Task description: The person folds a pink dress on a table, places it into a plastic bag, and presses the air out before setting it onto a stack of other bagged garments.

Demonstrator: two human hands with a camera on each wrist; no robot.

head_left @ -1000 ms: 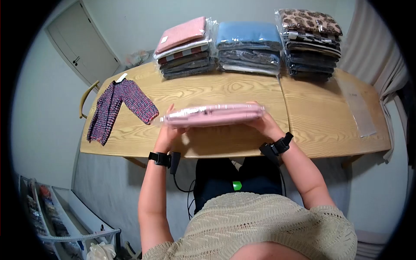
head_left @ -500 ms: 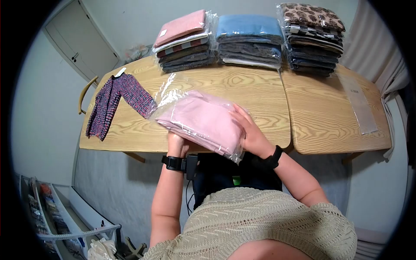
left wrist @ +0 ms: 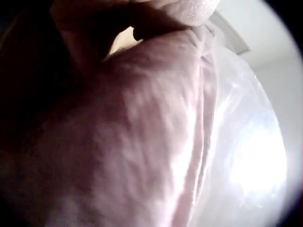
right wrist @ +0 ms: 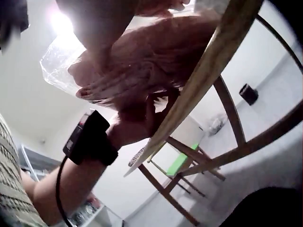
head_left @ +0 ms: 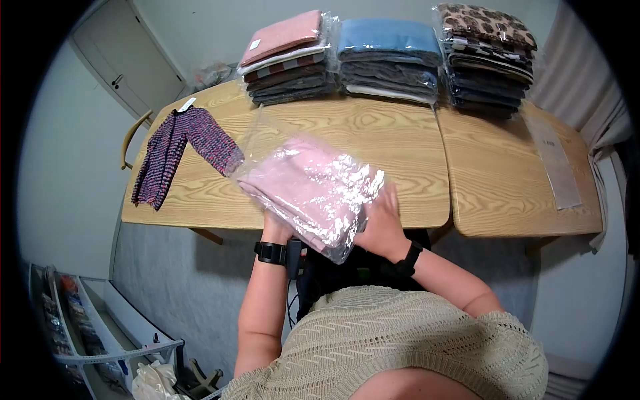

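A folded pink garment in a clear plastic bag point(head_left: 303, 190) is held tilted over the table's near edge, its bag flap spreading toward the upper left. Under its near left side, the left hand point(head_left: 277, 228) grips the package, with most of its fingers hidden in the head view. At the package's right edge is the right hand point(head_left: 385, 227), fingers extended and touching the plastic. Pink fabric point(left wrist: 142, 123) fills much of the left wrist view. From below, the right wrist view shows the package point(right wrist: 137, 61) with the left hand point(right wrist: 135, 125) against its underside.
Three stacks of bagged clothes, topped pink point(head_left: 287, 37), blue point(head_left: 389, 40) and leopard-patterned point(head_left: 487, 27), stand along the table's back. A multicoloured knitted garment point(head_left: 163, 157) lies at left, a flat clear bag point(head_left: 557, 163) at right. Shelving point(head_left: 87, 327) stands lower left.
The package has turned from edge-on to showing its broad pink face and come nearer the body. The right hand has moved from on top of it to its lower right edge.
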